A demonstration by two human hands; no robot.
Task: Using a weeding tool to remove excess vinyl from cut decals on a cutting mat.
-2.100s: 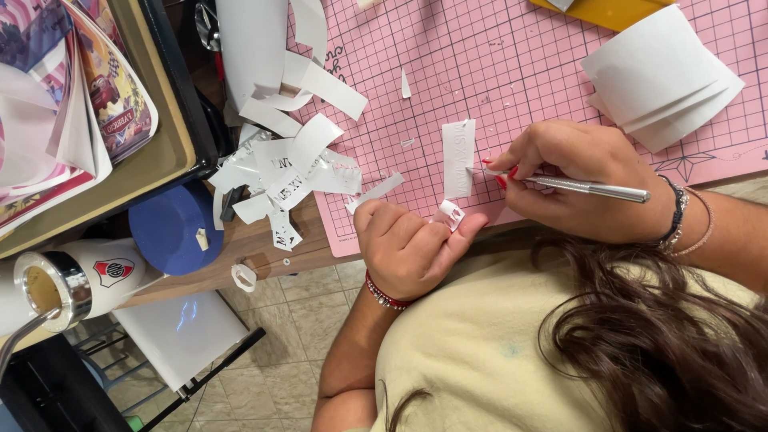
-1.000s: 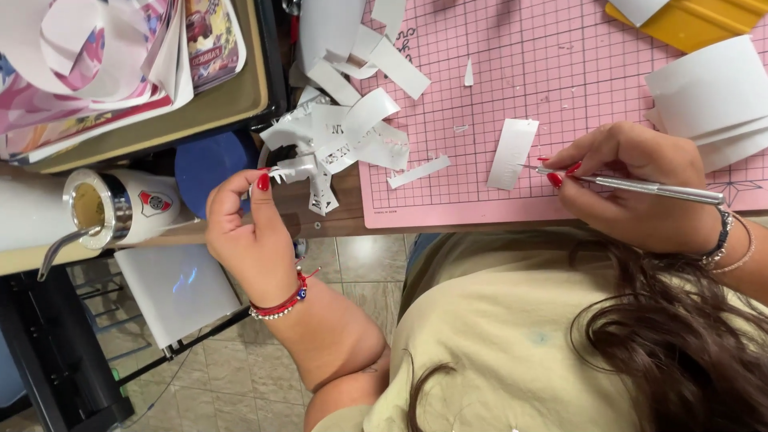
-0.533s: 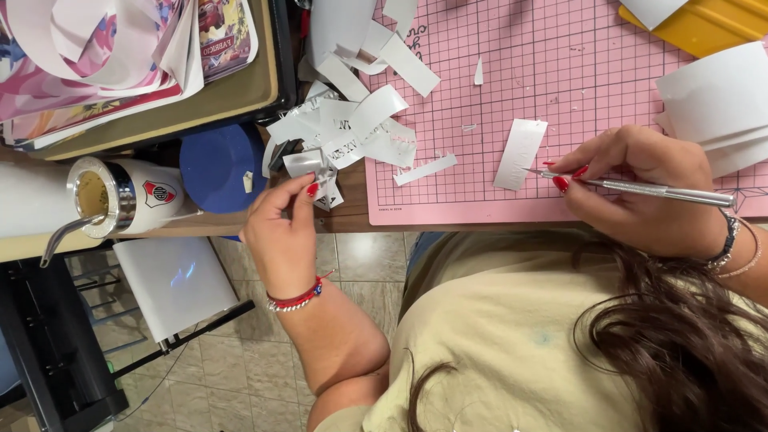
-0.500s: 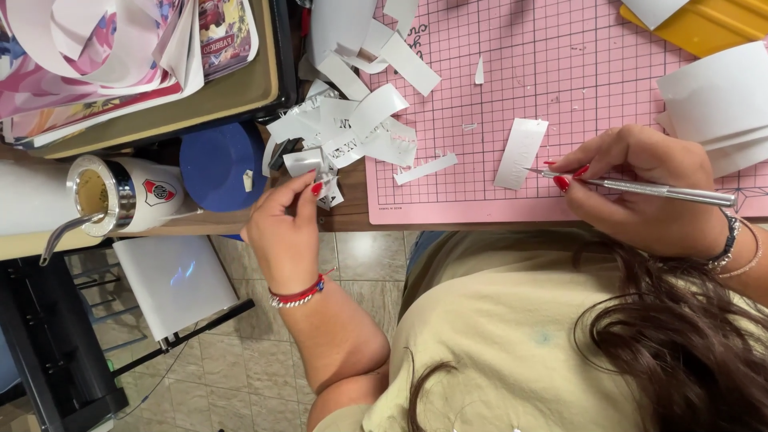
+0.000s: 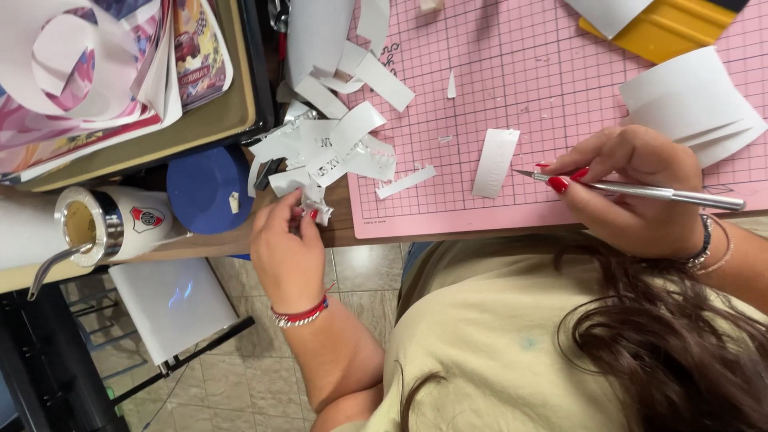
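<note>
Head view.

Right hand (image 5: 640, 196): grip pressed together around a silver craft knife (image 5: 640, 190), held pen-fashion, blade tip pointing left and resting just above the pink cutting mat (image 5: 512, 96). Just left of the blade tip lies a white paper strip (image 5: 496, 162), flat on the mat, not touching the grip. Above and right of this hand, a fan of curled white sheets (image 5: 692, 100); beyond them a yellow scraper (image 5: 668, 24) at the mat's far edge.

Left hand (image 5: 286, 252): fingertips pinching a small crumpled white scrap (image 5: 322, 212) at the near edge of the bench (image 5: 340, 232). Directly above this grip, a heap of white paper offcuts (image 5: 328, 148), touching the scrap. To the grip's left, a blue round lid (image 5: 208, 190), then a white cup with metal straw (image 5: 104, 228). Further up-left, a tray of printed sheets (image 5: 216, 120). A red bracelet (image 5: 302, 314) sits on the wrist.
</note>
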